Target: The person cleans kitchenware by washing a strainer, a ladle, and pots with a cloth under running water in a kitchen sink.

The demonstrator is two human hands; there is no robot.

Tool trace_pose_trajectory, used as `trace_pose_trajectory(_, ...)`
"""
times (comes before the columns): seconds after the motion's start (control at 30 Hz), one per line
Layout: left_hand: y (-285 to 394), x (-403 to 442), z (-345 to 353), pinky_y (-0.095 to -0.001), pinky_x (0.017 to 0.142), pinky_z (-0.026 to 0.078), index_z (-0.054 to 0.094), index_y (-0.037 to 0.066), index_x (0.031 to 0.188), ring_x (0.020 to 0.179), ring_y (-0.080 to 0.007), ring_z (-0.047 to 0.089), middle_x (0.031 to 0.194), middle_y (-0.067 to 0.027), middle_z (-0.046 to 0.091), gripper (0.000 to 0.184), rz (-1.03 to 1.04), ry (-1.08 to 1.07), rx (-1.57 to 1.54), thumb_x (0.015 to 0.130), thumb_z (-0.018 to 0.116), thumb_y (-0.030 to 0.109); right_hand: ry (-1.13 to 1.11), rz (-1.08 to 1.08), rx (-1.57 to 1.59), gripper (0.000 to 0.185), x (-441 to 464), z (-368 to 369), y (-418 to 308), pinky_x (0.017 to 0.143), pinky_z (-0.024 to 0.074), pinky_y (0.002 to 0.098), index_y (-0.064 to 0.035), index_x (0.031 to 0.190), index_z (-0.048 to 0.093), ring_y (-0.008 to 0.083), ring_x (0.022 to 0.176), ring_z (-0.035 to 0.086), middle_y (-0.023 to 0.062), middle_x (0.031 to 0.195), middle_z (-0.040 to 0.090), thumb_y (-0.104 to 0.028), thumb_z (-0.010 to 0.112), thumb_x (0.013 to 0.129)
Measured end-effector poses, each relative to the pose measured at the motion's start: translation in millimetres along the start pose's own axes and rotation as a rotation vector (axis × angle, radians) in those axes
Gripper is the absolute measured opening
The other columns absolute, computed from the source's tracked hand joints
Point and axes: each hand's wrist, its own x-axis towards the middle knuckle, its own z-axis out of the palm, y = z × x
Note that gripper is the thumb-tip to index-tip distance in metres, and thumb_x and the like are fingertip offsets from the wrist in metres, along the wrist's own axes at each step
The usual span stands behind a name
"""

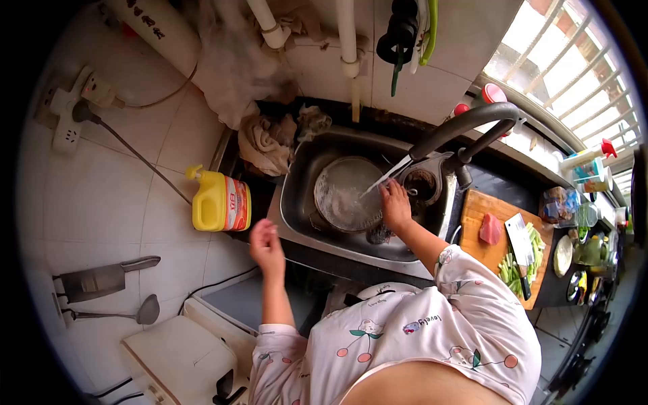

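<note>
A round metal basin [329, 183] with cloudy, splashing water sits in the stainless steel sink [290, 209]. Water runs into it from the dark curved faucet [466, 118]. My right hand [395, 206] is over the basin's right edge beside the stream, fingers stretched out and holding nothing I can see. My left hand [267, 246] is raised outside the sink's left front corner, its fingers curled in with nothing visible in them. Nearest to it stands a yellow pump bottle [221, 201] with a red and white label. A strainer cup [420, 185] sits at the sink's right side.
Crumpled rags [264, 143] lie behind the sink's left corner. On the right, a cutting board [476, 206] bears raw meat [490, 229], cut green vegetables [509, 270] and a cleaver [520, 239]. A second cleaver [94, 280] and a ladle [147, 310] hang on the left wall.
</note>
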Motion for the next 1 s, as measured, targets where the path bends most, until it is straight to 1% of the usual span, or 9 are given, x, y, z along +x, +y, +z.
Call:
trace_pose_trajectory(0.03, -6.7, -6.0, 25.0, -0.024, 0.077, 0.044, 0.051, 0.0, 0.108, 0.088, -0.0128, 0.056, 0.098, -0.0079, 0.057, 0.025, 0.017, -0.187, 0.173, 0.083, 0.056, 0.006, 0.068, -0.005, -0.14, 0.028, 11.8, 8.5, 7.7, 0.092, 0.0365, 0.0419, -0.0027, 0.105, 0.054, 0.0334, 0.111, 0.044, 0.0158, 0.119, 0.048, -0.009, 0.046, 0.079)
trace_pose_trajectory(0.1, -6.4, -13.2, 68.4, -0.0242, 0.075, 0.045, 0.05, 0.0, 0.109, 0.087, -0.0126, 0.056, 0.099, -0.0092, 0.057, 0.027, 0.044, -0.386, 0.215, 0.083, 0.055, 0.006, -0.312, 0.139, -0.153, 0.023, 20.7, 10.8, 13.9, 0.086, 0.0408, 0.0414, -0.003, 0.098, 0.057, 0.0335, 0.102, 0.051, 0.0152, 0.108, 0.055, -0.008, 0.046, 0.079)
trace_pose_trajectory(0.27, -73.5, -14.7, 135.5, -0.0256, 0.077, 0.045, 0.036, -0.002, 0.122, 0.091, -0.0182, 0.055, 0.104, -0.0135, 0.055, 0.046, -0.731, -0.351, -0.158, 0.082, 0.057, 0.007, -0.559, 0.129, 0.146, 0.014, -10.5, -3.5, 4.9, 0.064, 0.0465, 0.0422, -0.0025, 0.08, 0.058, 0.0336, 0.07, 0.059, 0.0167, 0.074, 0.061, -0.011, 0.048, 0.078)
trace_pose_trajectory(0.4, -112.9, -7.4, 173.1, -0.0337, 0.082, 0.044, 0.028, 0.0, 0.129, 0.096, -0.0257, 0.054, 0.115, -0.0181, 0.047, 0.07, -0.67, -0.31, 0.093, 0.073, 0.068, 0.012, -0.405, 0.241, 0.279, 0.013, -43.5, -38.2, -5.0, 0.06, 0.0439, 0.0452, -0.0045, 0.083, 0.059, 0.0367, 0.068, 0.056, 0.0183, 0.07, 0.058, -0.012, 0.049, 0.078)
trace_pose_trajectory(0.6, -138.4, 5.5, 206.5, -0.0328, 0.083, 0.043, 0.046, 0.002, 0.117, 0.099, -0.0258, 0.054, 0.11, -0.0151, 0.055, 0.057, -0.458, -0.32, 0.307, 0.066, 0.071, 0.006, -0.255, 0.197, 0.256, 0.02, -57.1, -83.6, -6.4, 0.056, 0.0432, 0.0428, -0.0046, 0.097, 0.059, 0.0346, 0.065, 0.056, 0.0165, 0.068, 0.057, -0.013, 0.05, 0.08)
trace_pose_trajectory(0.73, -122.4, 19.5, 199.8, -0.0314, 0.078, 0.045, 0.057, 0.004, 0.104, 0.088, -0.0208, 0.057, 0.096, -0.0109, 0.061, 0.037, -0.361, -0.29, 0.028, 0.068, 0.066, 0.002, -0.217, 0.14, 0.476, 0.023, -62.6, -91.2, -4.2, 0.054, 0.0435, 0.0374, -0.0018, 0.1, 0.059, 0.0302, 0.059, 0.056, 0.0164, 0.066, 0.058, -0.01, 0.053, 0.08)
trace_pose_trajectory(0.83, -110.5, 25.5, 193.4, -0.0313, 0.078, 0.045, 0.056, 0.002, 0.104, 0.086, -0.0201, 0.057, 0.094, -0.0109, 0.062, 0.031, -0.408, -0.381, 0.025, 0.073, 0.062, 0.002, -0.334, 0.304, 0.772, 0.022, -65.3, -85.1, -3.3, 0.051, 0.0425, 0.0316, 0.0011, 0.099, 0.06, 0.0204, 0.052, 0.053, 0.0132, 0.062, 0.057, -0.008, 0.054, 0.08)
trace_pose_trajectory(0.97, -102.0, 5.0, 217.4, -0.0309, 0.08, 0.044, 0.05, -0.003, 0.106, 0.087, -0.0209, 0.057, 0.103, -0.0145, 0.056, 0.027, -0.655, 0.164, -0.067, 0.082, 0.056, 0.005, -0.467, 0.502, 1.003, 0.023, -57.8, -83.8, -11.7, 0.049, 0.0402, 0.0258, 0.0018, 0.1, 0.059, 0.009, 0.052, 0.045, 0.0057, 0.057, 0.052, -0.009, 0.053, 0.081)
trace_pose_trajectory(1.0, -99.5, 5.8, 218.3, -0.0315, 0.076, 0.047, 0.046, 0.0, 0.112, 0.093, -0.0233, 0.057, 0.111, -0.0144, 0.051, 0.028, -0.791, 0.12, -0.108, 0.086, 0.05, 0.01, -0.47, 0.541, 1.026, 0.023, -56.4, -82.5, -15.5, 0.049, 0.0402, 0.0252, 0.0017, 0.101, 0.059, 0.0084, 0.052, 0.045, 0.0045, 0.057, 0.052, -0.009, 0.052, 0.082)
